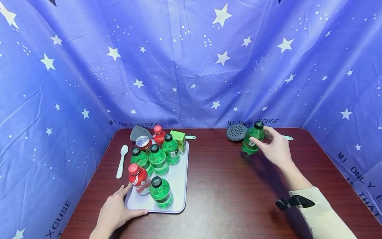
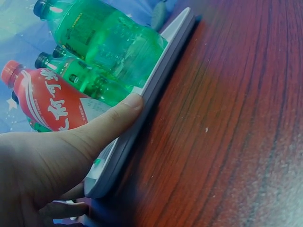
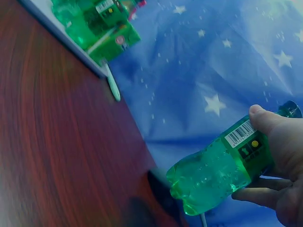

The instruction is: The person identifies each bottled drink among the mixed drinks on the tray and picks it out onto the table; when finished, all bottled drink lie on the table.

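My right hand point(image 1: 276, 147) grips a green soda bottle point(image 1: 253, 141) with a black cap, thumb on one side and fingers on the other. In the right wrist view the bottle point(image 3: 213, 165) is tilted and its barcode label shows. My left hand point(image 1: 113, 209) holds the near left corner of a white tray point(image 1: 179, 199), its thumb point(image 2: 113, 118) along the rim. On the tray stand several green bottles point(image 1: 161, 192), a red-labelled bottle point(image 1: 139, 181) close to my left fingers, another red bottle point(image 1: 159, 136), a can point(image 1: 143, 142) and a green carton point(image 1: 179, 141).
A white spoon point(image 1: 121, 161) lies left of the tray. Behind the tray is a grey spatula head point(image 1: 139, 132), and a pale handle point(image 1: 190, 137) sticks out at its back right. A dark perforated skimmer point(image 1: 236, 132) lies behind the held bottle. Star-printed curtains point(image 1: 191, 66) surround the table.
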`<state>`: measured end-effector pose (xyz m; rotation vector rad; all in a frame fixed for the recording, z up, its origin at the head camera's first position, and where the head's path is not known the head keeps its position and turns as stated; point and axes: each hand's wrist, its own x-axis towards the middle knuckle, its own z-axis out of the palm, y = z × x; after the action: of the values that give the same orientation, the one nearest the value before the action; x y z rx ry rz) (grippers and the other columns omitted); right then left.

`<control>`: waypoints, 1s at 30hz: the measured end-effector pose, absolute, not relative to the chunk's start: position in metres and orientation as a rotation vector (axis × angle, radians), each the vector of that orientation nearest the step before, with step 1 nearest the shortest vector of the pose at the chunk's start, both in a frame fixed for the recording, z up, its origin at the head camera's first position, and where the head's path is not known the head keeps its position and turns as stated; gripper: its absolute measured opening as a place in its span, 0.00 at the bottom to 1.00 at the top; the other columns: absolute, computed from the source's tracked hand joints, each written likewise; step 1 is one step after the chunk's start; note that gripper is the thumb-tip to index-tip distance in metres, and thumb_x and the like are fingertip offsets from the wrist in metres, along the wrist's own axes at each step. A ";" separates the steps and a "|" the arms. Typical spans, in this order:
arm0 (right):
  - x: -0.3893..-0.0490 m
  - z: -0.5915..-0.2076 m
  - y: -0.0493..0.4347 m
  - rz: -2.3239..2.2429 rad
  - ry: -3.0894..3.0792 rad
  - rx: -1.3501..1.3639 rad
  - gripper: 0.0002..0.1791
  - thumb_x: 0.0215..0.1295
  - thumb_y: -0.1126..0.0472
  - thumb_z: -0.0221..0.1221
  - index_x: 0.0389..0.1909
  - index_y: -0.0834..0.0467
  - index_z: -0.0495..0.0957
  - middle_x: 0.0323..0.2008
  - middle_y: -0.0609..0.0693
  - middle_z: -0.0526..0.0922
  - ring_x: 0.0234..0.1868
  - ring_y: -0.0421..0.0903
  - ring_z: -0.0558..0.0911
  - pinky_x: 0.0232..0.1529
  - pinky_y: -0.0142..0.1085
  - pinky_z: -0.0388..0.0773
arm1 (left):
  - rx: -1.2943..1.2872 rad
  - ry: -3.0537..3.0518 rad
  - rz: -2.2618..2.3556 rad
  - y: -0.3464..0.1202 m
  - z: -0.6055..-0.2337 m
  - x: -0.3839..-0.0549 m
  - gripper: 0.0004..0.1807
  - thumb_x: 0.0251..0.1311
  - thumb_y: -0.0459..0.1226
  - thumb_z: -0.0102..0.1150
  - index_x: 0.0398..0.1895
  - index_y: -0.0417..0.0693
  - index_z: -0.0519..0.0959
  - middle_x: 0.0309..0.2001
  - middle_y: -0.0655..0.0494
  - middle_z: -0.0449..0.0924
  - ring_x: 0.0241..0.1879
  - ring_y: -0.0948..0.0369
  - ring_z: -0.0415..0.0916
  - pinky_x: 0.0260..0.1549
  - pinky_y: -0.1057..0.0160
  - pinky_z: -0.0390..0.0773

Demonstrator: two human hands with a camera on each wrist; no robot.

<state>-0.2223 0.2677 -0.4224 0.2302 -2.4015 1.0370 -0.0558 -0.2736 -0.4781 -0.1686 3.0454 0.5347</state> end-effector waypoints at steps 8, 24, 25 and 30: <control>-0.224 -0.431 0.307 0.922 -2.424 0.012 0.30 0.63 0.54 0.76 0.61 0.63 0.82 0.49 0.65 0.91 0.32 0.07 0.69 0.42 0.19 0.67 | -0.165 3.045 0.538 -0.274 -0.481 -0.057 0.75 0.24 0.78 0.79 0.75 0.39 0.73 0.71 0.23 0.72 0.64 0.28 0.77 0.51 0.30 0.82; -0.229 -0.433 0.360 0.926 -2.503 -0.262 0.38 0.70 0.45 0.69 0.72 0.64 0.74 0.58 0.71 0.85 0.29 0.08 0.61 0.62 0.55 0.70 | -0.163 3.050 0.545 -0.275 -0.481 -0.057 0.75 0.24 0.78 0.79 0.75 0.39 0.73 0.71 0.24 0.72 0.64 0.29 0.78 0.50 0.30 0.82; -0.229 -0.434 0.362 0.928 -2.509 -0.284 0.39 0.70 0.44 0.69 0.73 0.64 0.73 0.59 0.71 0.85 0.29 0.08 0.61 0.63 0.57 0.69 | -0.163 3.051 0.546 -0.275 -0.481 -0.056 0.75 0.24 0.78 0.78 0.75 0.39 0.73 0.71 0.24 0.72 0.64 0.29 0.78 0.50 0.30 0.82; -0.228 -0.439 0.370 0.924 -2.539 -0.389 0.42 0.70 0.41 0.67 0.75 0.63 0.71 0.62 0.69 0.84 0.30 0.11 0.60 0.59 0.52 0.75 | -0.162 3.059 0.550 -0.276 -0.482 -0.056 0.75 0.24 0.78 0.79 0.75 0.39 0.74 0.71 0.24 0.72 0.64 0.29 0.78 0.50 0.31 0.83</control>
<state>-0.2280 0.3703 -0.4395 -0.3892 -2.5389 0.9241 -0.0560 -0.2759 -0.4823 -0.1624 3.0590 0.5500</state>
